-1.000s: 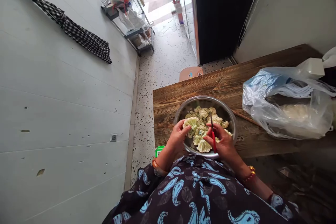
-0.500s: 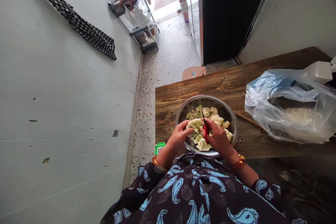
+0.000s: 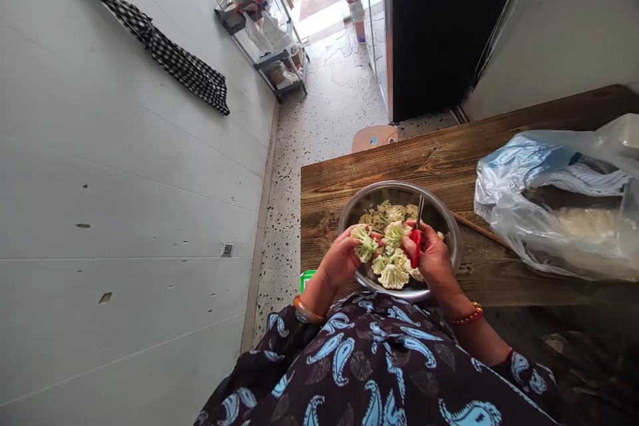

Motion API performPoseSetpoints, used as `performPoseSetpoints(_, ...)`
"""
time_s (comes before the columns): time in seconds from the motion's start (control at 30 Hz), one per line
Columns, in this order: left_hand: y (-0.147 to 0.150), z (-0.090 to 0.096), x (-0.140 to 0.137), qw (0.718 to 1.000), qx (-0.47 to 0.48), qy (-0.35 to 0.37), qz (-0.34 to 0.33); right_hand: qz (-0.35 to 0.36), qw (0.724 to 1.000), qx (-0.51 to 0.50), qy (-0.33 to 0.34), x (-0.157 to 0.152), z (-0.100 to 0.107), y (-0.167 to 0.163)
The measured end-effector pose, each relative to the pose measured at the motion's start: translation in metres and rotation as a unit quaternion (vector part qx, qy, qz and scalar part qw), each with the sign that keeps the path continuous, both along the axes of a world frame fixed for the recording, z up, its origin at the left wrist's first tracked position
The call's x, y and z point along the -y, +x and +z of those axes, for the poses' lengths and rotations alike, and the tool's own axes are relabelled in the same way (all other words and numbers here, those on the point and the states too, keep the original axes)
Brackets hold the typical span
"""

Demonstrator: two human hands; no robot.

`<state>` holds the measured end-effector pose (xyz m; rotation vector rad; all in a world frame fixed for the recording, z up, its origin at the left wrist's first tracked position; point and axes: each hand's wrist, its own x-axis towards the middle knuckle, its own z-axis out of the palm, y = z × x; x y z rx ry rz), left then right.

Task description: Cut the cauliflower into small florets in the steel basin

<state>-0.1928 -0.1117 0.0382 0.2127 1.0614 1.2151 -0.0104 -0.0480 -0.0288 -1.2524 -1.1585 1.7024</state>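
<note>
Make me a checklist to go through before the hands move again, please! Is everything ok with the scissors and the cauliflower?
1. Left hand holding its cauliflower piece: ok, gripped in the fingers.
2. Right hand holding the red-handled scissors: ok.
3. Blades pointing away from the left hand: ok, they point toward the bowl's far side.
4. Blades fully shut: cannot tell, they look too small.
5. Bowl resting on the wooden table: ok, with both held items above it.
6. Plastic bag apart from the bowl: ok, a gap shows between them.
</note>
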Motion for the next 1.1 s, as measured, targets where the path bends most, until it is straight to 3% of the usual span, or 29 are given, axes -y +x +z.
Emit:
performPoseSetpoints(0.17, -0.011, -0.019, 0.003, 0.998, -0.052, -0.019, 0.013, 0.058, 0.993, 0.074, 0.077, 0.004, -0.018, -0.006)
performPoseSetpoints(0.4, -0.030, -0.064, 0.016, 0.958, -0.278, -0.067, 0.026, 0.167, 0.975, 0.104, 0.101, 0.027, -0.052, -0.029)
performPoseSetpoints(0.5, -0.031, -0.066, 0.017, 0.976, -0.209, -0.057, 0.017, 0.155, 0.981, 0.095, 0.072, 0.025, -0.057, -0.026)
performPoseSetpoints(0.63, -0.028, -0.056, 0.012, 0.999, -0.039, -0.004, 0.015, 0.129, 0.988, 0.056, 0.057, 0.015, -0.041, -0.020)
performPoseSetpoints(0.73, -0.023, -0.047, 0.006, 0.999, 0.014, 0.042, 0.019, 0.121, 0.989, 0.030, 0.078, 0.013, -0.016, -0.024)
performPoseSetpoints(0.9, -0.016, -0.029, -0.002, 0.997, 0.035, 0.067, 0.016, 0.132, 0.988, 0.023, 0.078, 0.015, 0.020, -0.030)
performPoseSetpoints(1.1, -0.016, -0.016, -0.004, 0.996, -0.003, 0.064, 0.061, 0.216, 0.974, -0.050, -0.043, 0.020, 0.045, -0.010)
